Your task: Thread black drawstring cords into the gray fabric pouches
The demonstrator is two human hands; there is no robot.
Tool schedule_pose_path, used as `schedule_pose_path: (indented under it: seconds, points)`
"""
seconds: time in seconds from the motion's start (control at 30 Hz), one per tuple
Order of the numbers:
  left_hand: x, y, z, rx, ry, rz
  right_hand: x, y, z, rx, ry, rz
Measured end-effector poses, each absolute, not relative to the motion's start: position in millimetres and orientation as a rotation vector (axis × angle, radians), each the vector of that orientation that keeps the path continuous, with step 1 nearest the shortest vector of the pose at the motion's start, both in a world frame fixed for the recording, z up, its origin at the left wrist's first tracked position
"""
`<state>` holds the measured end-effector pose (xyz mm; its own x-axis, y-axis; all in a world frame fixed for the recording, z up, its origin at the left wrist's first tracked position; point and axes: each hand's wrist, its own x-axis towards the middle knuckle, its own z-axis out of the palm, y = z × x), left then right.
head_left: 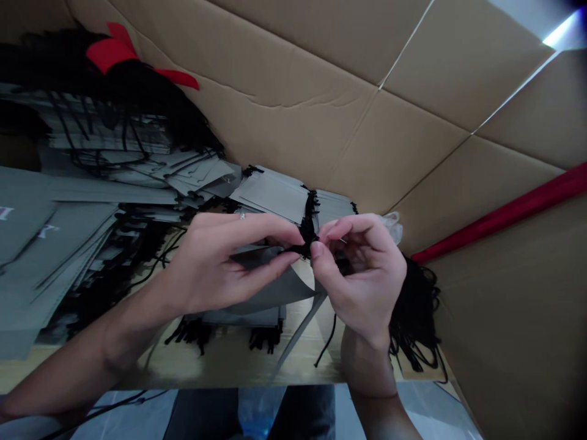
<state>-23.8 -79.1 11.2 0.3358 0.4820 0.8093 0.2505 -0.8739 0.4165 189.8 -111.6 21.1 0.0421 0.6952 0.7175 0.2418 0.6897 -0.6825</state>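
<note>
My left hand [247,263] wears a ring and pinches a black cord [300,248] between thumb and fingertips, at the edge of a grey paper piece [275,287]. Close against it, my right hand [362,269] is closed in a pinch on the same dark cord. The fingertips of both hands nearly meet, so the cord's exact shape there is hidden. The grey piece hangs below the hands, partly covered by the left one. A loose black cord end [326,345] dangles under my right hand.
Stacks of grey paper pieces with black cords [270,192] lie behind the hands, and larger printed ones [59,244] at left. A black cord bundle with a red tie [112,54] sits at upper left, more cords [415,311] at right. Cardboard walls [293,110] enclose the table [220,366].
</note>
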Motion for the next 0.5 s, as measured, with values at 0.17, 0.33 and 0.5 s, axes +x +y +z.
schedule_pose_path:
  seconds: [0.17, 0.33, 0.5]
  points:
    - [-25, -76, 9, 2.246, 0.585, 1.509, 207, -110, 21, -0.814, -1.832, 0.477]
    - [-22, -76, 7, 2.045, 0.544, 1.438, 215, -107, 23, -0.85, -1.863, 0.472]
    - [-23, -69, 10, 1.866, 0.452, 1.334, 213, -107, 22, -0.856, -1.872, 0.41]
